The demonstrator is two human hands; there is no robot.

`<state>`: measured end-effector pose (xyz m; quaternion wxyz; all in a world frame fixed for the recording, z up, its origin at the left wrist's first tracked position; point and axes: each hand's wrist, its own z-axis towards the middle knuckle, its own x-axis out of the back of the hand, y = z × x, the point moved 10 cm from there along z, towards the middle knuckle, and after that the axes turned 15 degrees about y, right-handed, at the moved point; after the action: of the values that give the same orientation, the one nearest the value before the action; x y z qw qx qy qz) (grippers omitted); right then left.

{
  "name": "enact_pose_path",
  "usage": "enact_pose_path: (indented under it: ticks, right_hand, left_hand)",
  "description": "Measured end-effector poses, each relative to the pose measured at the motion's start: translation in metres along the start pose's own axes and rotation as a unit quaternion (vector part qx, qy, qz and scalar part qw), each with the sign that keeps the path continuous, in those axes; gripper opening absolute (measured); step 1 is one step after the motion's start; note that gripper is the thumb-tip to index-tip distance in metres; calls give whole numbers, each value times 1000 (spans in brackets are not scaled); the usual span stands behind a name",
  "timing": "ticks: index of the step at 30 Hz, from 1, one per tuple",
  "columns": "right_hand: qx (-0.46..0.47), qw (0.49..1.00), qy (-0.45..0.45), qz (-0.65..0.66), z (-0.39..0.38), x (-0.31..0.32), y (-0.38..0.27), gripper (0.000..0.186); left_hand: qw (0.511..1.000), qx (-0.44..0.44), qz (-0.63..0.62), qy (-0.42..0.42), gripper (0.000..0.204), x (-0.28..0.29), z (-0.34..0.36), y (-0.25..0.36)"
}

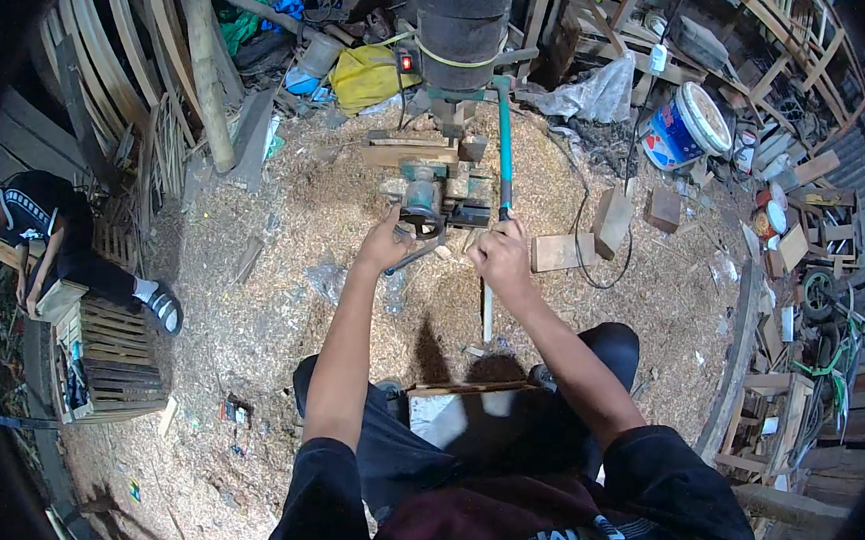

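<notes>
A green drilling machine [436,185] with a dark motor housing [460,16] stands on the sawdust-covered floor in front of me. My left hand [386,242] rests on the round handwheel [422,224] at the machine's front, with fingers curled around it. My right hand [503,255] is closed around the lower end of the long green lever [505,140] that runs up to the machine. A pale wooden strip [487,312] hangs down below my right hand. Wooden blocks [411,150] lie on the machine's table.
Another person [39,232] sits at the left beside a slatted wooden crate [110,358]. Wood blocks [611,222] and a black cable lie right of the machine. A blue-and-white bucket [685,127], a yellow bag [366,77] and stacked timber ring the floor.
</notes>
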<state>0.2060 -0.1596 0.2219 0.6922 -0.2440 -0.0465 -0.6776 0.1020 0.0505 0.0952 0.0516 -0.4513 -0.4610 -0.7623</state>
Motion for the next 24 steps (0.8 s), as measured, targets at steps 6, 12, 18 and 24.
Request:
enact_pose_path:
  ticks: [6, 12, 18, 24]
  right_hand:
    - [-7, 1000, -16, -13, -23, -14, 15, 20]
    - [4, 1000, -21, -9, -34, -21, 17, 17]
    - [-4, 1000, -18, -1, -28, -15, 13, 15]
    - [-21, 998, -30, 51, -24, -6, 10, 15]
  left_hand:
    - [1000, 8, -27, -10, 80, 1, -3, 4]
    - [999, 23, 6, -47, 84, -8, -7, 2]
    - [1000, 10, -22, -8, 85, -5, -12, 4]
    - [997, 23, -68, 12, 74, 20, -1, 26]
